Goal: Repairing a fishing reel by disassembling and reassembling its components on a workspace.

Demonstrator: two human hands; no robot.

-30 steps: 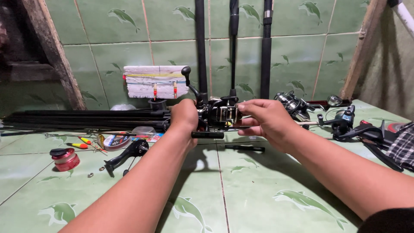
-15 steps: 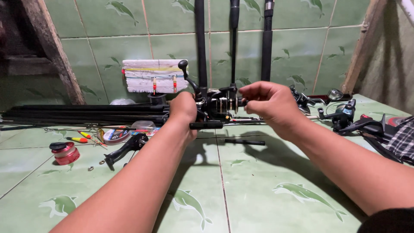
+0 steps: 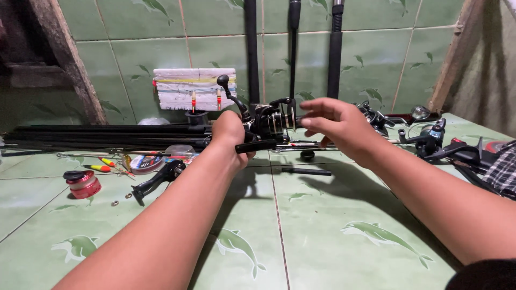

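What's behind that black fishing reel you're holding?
Behind the fishing reel three dark rods stand against the green tiled wall. Their lower ends are hidden by the reel and hands.

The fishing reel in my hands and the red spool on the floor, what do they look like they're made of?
Fishing reel: black body, likely metal or hard plastic, with glossy highlights and a shiny metallic spool. Red spool: looks like metal or glossy plastic, going by its bright sheen and dark rim; the picture can't settle which.

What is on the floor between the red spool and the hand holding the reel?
In the head view, between the red spool and the left hand on the reel lie a black reel handle and two small metal rings.
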